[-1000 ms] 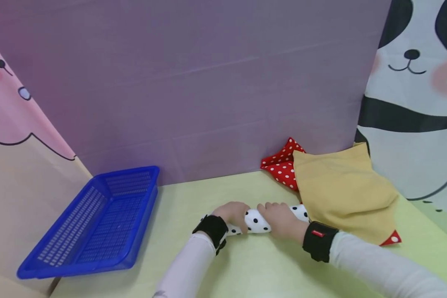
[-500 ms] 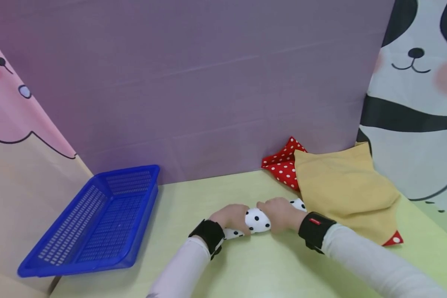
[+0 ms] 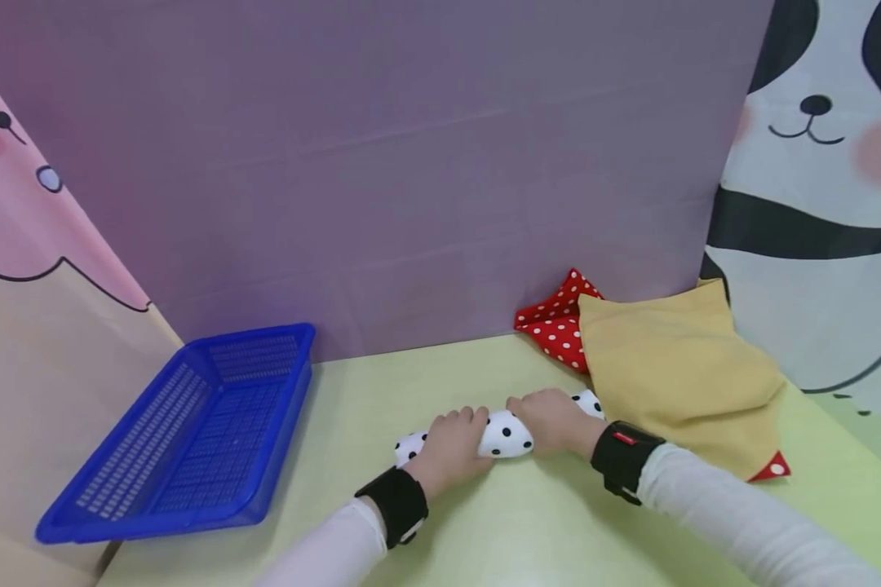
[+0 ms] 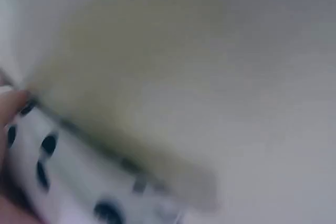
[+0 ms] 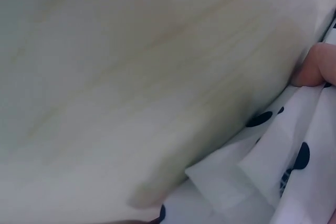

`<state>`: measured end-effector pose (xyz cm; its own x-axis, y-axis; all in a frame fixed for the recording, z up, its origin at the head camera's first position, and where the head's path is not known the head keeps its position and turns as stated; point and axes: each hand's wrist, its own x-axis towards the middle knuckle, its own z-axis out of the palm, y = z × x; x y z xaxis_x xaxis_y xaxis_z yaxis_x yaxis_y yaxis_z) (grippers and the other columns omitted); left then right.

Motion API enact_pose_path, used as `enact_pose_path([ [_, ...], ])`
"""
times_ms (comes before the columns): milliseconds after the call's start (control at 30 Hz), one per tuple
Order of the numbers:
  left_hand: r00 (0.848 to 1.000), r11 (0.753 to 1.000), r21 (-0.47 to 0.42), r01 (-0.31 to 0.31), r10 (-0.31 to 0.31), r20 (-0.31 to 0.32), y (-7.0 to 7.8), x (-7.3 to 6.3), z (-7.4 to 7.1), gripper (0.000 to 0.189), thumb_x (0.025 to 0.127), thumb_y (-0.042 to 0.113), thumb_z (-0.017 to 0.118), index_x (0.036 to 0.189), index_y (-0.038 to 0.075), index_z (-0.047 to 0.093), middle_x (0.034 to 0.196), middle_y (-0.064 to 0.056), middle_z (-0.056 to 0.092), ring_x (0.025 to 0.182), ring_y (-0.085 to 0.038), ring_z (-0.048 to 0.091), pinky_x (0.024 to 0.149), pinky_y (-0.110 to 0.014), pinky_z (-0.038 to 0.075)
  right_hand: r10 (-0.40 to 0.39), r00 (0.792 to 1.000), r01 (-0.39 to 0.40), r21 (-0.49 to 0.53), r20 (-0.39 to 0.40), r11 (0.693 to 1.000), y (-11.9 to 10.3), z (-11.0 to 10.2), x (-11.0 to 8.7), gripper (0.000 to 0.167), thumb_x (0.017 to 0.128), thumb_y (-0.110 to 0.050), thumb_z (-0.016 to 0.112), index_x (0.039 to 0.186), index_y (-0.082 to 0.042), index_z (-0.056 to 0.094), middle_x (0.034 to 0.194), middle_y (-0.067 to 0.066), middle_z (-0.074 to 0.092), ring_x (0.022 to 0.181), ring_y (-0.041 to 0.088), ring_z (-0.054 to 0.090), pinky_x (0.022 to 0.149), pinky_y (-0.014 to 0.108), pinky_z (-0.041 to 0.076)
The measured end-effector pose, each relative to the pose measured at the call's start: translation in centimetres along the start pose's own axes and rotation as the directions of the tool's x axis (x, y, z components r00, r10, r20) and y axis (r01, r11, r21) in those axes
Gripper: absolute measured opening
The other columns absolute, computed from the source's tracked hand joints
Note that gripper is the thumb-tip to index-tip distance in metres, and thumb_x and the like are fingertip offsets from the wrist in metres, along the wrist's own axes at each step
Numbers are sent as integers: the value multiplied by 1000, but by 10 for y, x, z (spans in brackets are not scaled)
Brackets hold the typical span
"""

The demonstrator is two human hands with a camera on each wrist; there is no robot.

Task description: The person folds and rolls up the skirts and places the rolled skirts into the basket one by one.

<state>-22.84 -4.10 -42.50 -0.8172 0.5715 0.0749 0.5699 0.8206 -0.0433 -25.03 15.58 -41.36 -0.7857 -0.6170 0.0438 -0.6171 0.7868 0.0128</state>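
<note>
A white cloth with black dots (image 3: 505,434), bunched into a long roll, lies across the pale table (image 3: 506,530). My left hand (image 3: 449,450) grips the left part of the roll, its fingers laid over the top, and a dotted end sticks out beyond it. Close by on the right, my right hand (image 3: 551,420) holds the roll in curled fingers. Between the hands a short stretch of cloth shows. In the right wrist view, the folded layers and loose edges of the dotted cloth (image 5: 294,156) are visible beside a finger.
A blue plastic basket (image 3: 245,509) stands at the left. On the right lies a tan cloth (image 3: 675,375) with a red, white-dotted cloth (image 3: 561,336) showing at its left side and lower corner. A purple backdrop (image 3: 411,204) rises behind the table.
My left hand has shifted its grip, turning so its fingers now lie over the top and its wrist sits lower and further left. The right hand has hardly moved.
</note>
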Motion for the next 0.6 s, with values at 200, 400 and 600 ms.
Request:
enact_pose_path([
  [200,929,934,-337,119,15,369,-18,-5,-30,62,91,41,58,139,7,40,129,-8,54,113,-19,54,95,-37,44,-22,1000,22,-8,-22,1000,1,3,-3,45,65,-20,84,100,-11,56,78,0,60,68,15,55,67,34,49],
  [400,832,828,-460,321,-13,555,-38,-9,-53,50,97,41,47,134,7,50,128,-7,58,116,-21,53,101,-42,39,-87,993,84,-43,-77,996,14,9,-6,45,65,-22,83,99,-12,56,79,-1,60,69,15,55,66,35,49],
  [600,826,749,-564,347,41,562,-45,-11,-53,50,98,41,46,130,3,53,123,-10,59,120,-27,52,105,-46,36,-230,967,215,-134,-109,967,20,5,-9,48,65,-21,85,104,-13,58,87,0,65,76,16,60,74,35,51],
])
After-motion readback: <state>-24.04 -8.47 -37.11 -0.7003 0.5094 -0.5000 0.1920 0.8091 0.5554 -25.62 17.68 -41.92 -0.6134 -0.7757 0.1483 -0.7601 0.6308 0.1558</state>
